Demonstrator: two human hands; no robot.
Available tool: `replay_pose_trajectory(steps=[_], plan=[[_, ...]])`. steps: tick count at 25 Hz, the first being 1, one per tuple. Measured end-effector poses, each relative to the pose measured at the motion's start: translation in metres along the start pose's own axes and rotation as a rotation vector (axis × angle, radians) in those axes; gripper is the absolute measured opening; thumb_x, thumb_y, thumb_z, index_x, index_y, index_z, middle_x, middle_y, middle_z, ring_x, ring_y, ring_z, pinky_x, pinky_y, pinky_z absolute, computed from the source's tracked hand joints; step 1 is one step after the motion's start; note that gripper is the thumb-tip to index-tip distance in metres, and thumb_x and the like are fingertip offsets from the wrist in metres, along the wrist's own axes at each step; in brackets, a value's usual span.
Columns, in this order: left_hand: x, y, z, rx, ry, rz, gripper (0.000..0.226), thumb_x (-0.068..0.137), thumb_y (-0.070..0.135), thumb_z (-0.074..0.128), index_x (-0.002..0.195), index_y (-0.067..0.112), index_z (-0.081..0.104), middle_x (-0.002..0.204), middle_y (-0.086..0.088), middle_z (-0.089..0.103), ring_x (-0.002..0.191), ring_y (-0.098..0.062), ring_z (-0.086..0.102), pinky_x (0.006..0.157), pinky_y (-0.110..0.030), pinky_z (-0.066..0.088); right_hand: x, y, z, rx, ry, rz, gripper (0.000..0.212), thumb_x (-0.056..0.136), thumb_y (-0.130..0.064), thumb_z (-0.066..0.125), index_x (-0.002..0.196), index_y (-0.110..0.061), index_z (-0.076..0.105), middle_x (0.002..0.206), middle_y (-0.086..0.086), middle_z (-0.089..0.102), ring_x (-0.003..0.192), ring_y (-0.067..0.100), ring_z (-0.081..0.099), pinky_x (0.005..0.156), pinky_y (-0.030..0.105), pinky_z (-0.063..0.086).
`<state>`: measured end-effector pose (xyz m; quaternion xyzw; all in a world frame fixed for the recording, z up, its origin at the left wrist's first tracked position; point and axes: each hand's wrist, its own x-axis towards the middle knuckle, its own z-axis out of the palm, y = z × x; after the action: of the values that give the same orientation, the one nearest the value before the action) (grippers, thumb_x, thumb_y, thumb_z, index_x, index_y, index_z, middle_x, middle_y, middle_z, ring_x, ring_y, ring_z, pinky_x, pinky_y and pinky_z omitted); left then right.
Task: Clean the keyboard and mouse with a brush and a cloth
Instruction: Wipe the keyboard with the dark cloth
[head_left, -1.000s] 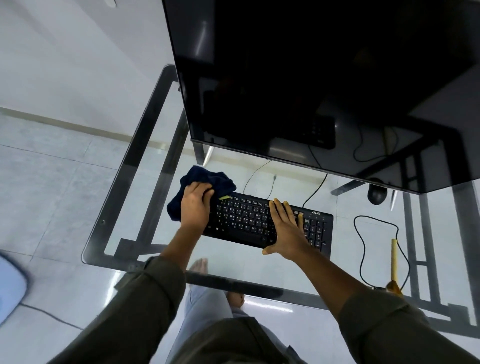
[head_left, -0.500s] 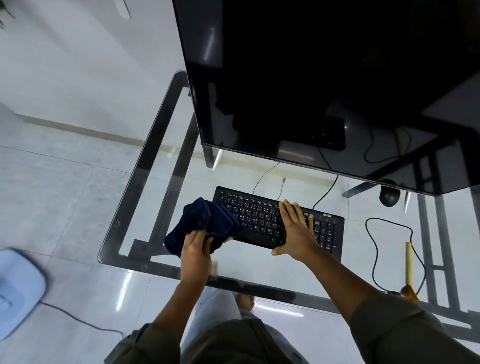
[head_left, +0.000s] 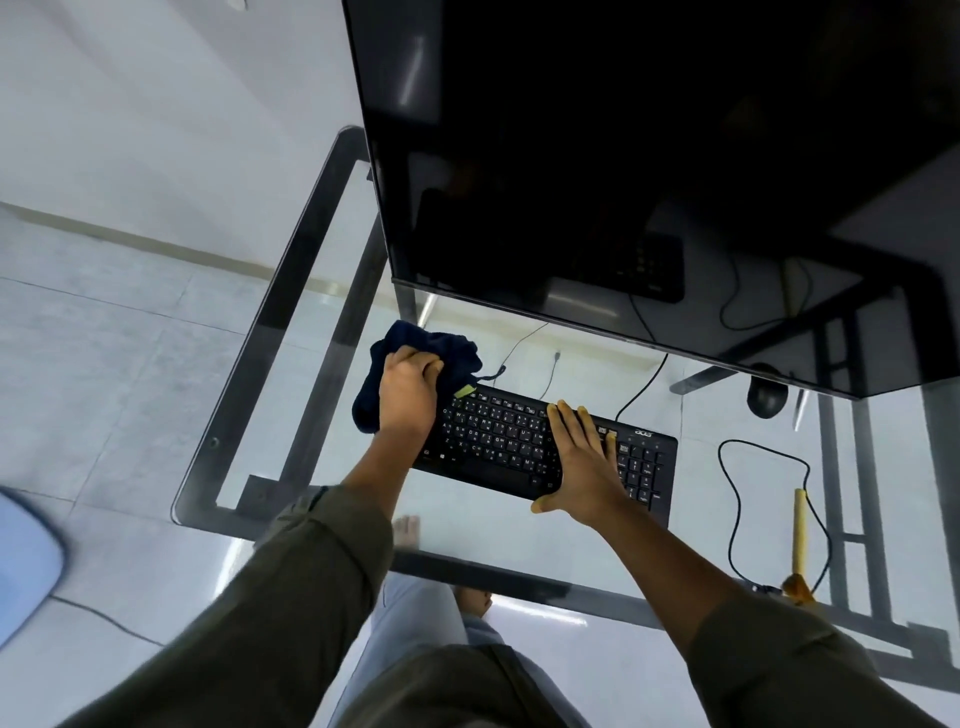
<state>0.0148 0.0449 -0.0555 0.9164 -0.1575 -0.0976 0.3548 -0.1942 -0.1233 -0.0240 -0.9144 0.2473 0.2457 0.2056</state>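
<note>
A black keyboard (head_left: 498, 436) lies on the glass desk (head_left: 270, 332) in front of me. My left hand (head_left: 408, 395) grips a dark blue cloth (head_left: 441, 345) and presses it on the keyboard's far left corner. My right hand (head_left: 584, 462) lies flat, fingers spread, on the keyboard's right half beside the number pad. A black mouse (head_left: 766, 397) sits at the right, partly under the monitor's edge. A brush with a yellow handle (head_left: 799, 540) lies near the desk's right front.
A large dark monitor (head_left: 623, 156) hangs over the back of the desk. The mouse cable (head_left: 732, 499) loops on the glass right of the keyboard. The metal desk frame and tiled floor show through the glass. A blue object (head_left: 26, 561) sits on the floor at left.
My left hand with the cloth swept from the keyboard's far left corner down to its near left edge, then back up to the far left corner. My right hand stayed flat on the keyboard.
</note>
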Motion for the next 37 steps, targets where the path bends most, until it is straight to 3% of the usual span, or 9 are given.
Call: replay_pose_trajectory(steps=[5, 9, 14, 20, 26, 30, 33, 37], plan=[[-0.081, -0.035, -0.017, 0.048, 0.048, 0.059, 0.02, 0.096, 0.013, 0.063, 0.107, 0.0, 0.073, 0.11, -0.014, 0.067, 0.098, -0.028, 0.062, 0.088, -0.035, 0.054, -0.001, 0.0, 0.0, 0.017, -0.001, -0.002, 0.146, 0.058, -0.046, 0.091, 0.157, -0.03, -0.014, 0.165, -0.012, -0.019, 0.151, 0.016, -0.023, 0.121, 0.058, -0.008], [-0.125, -0.043, -0.027, 0.062, 0.039, -0.023, 0.015, 0.093, 0.007, 0.066, 0.102, -0.002, 0.074, 0.106, -0.014, 0.068, 0.094, -0.03, 0.063, 0.084, -0.038, 0.057, -0.002, -0.001, 0.001, 0.024, 0.004, -0.008, 0.146, 0.058, -0.046, 0.091, 0.157, -0.03, -0.015, 0.165, -0.012, -0.02, 0.151, 0.015, -0.024, 0.121, 0.058, -0.008], [-0.088, -0.021, -0.025, 0.078, 0.065, 0.021, 0.011, 0.093, 0.006, 0.065, 0.095, 0.002, 0.075, 0.098, -0.013, 0.069, 0.086, -0.031, 0.061, 0.074, -0.04, 0.054, -0.002, -0.001, 0.001, 0.006, 0.007, -0.007, 0.146, 0.057, -0.048, 0.091, 0.157, -0.03, -0.015, 0.165, -0.013, -0.02, 0.151, 0.015, -0.023, 0.12, 0.056, -0.01], [-0.006, 0.009, -0.01, 0.041, 0.002, -0.02, 0.016, 0.095, 0.009, 0.061, 0.103, 0.004, 0.075, 0.108, -0.012, 0.067, 0.097, -0.031, 0.063, 0.084, -0.044, 0.055, -0.002, -0.002, 0.001, 0.018, 0.018, 0.005, 0.146, 0.056, -0.048, 0.091, 0.158, -0.03, -0.013, 0.166, -0.013, -0.018, 0.152, 0.015, -0.022, 0.121, 0.058, -0.006], [-0.098, -0.028, -0.02, 0.024, 0.066, -0.008, 0.019, 0.097, 0.013, 0.061, 0.107, 0.001, 0.073, 0.11, -0.012, 0.066, 0.098, -0.028, 0.063, 0.085, -0.036, 0.055, -0.003, -0.001, -0.001, 0.036, 0.012, 0.01, 0.145, 0.057, -0.045, 0.091, 0.158, -0.03, -0.012, 0.166, -0.013, -0.017, 0.152, 0.015, -0.022, 0.121, 0.057, -0.007], [-0.132, -0.036, -0.025, 0.006, 0.039, -0.121, 0.017, 0.096, 0.011, 0.062, 0.103, 0.0, 0.074, 0.107, -0.012, 0.068, 0.087, -0.028, 0.067, 0.082, -0.04, 0.06, -0.004, -0.001, 0.002, 0.04, 0.014, 0.006, 0.146, 0.057, -0.045, 0.092, 0.157, -0.031, -0.013, 0.166, -0.013, -0.018, 0.151, 0.015, -0.022, 0.121, 0.058, -0.006], [-0.129, -0.029, -0.027, 0.003, 0.049, -0.085, 0.014, 0.096, 0.009, 0.062, 0.099, 0.0, 0.072, 0.101, -0.012, 0.067, 0.084, -0.027, 0.064, 0.075, -0.042, 0.059, -0.002, -0.002, 0.003, 0.032, 0.016, -0.003, 0.147, 0.057, -0.046, 0.092, 0.157, -0.03, -0.014, 0.166, -0.013, -0.018, 0.151, 0.015, -0.022, 0.121, 0.058, -0.006], [-0.07, -0.009, -0.022, 0.023, 0.052, -0.057, 0.021, 0.101, 0.015, 0.054, 0.111, 0.002, 0.068, 0.114, -0.014, 0.063, 0.101, -0.028, 0.056, 0.086, -0.036, 0.049, 0.0, -0.002, 0.003, 0.037, 0.024, -0.016, 0.146, 0.057, -0.046, 0.092, 0.158, -0.03, -0.013, 0.166, -0.012, -0.017, 0.152, 0.016, -0.022, 0.121, 0.058, -0.008]])
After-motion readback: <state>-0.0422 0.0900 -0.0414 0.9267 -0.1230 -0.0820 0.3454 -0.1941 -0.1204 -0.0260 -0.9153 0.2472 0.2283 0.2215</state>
